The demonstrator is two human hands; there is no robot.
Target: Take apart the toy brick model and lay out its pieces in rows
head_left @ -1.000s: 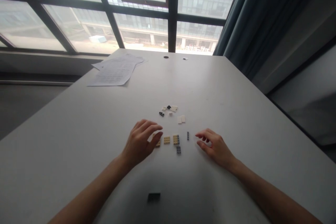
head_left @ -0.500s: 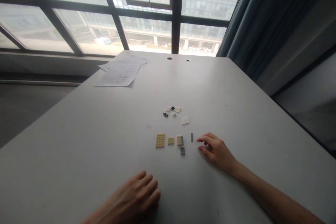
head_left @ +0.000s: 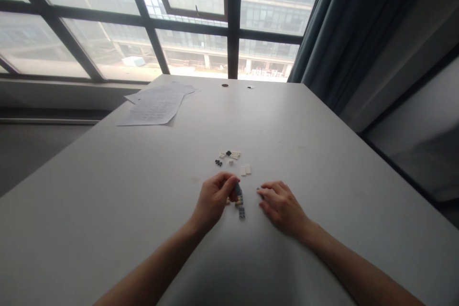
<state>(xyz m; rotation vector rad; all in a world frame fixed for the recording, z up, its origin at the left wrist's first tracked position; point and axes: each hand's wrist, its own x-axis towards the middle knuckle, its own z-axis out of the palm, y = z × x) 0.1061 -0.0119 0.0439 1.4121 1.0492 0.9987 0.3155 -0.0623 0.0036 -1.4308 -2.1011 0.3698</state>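
My left hand (head_left: pixel 214 197) is closed in a pinch on a dark grey brick (head_left: pixel 237 188), held just above a row of tan plates that it mostly hides. A tan and grey plate (head_left: pixel 238 202) peeks out below its fingertips. A small grey brick (head_left: pixel 242 213) lies just in front of it. My right hand (head_left: pixel 278 201) rests on the table (head_left: pixel 322 162) with fingers loosely curved and apart, holding nothing. Its fingertips lie beside a thin grey strip (head_left: pixel 258 189).
Two white tiles (head_left: pixel 245 169) and a cluster of small tan, white and black pieces (head_left: pixel 227 156) lie just beyond the hands. Printed sheets (head_left: pixel 154 105) sit at the far left corner. Two cable holes (head_left: pixel 224 85) mark the far edge by the window. A curtain (head_left: pixel 344 33) hangs at right.
My left hand drew back to the near edge, where a dark brick lay, then returned to the tan plates with that brick pinched. My right hand shifted slightly left.
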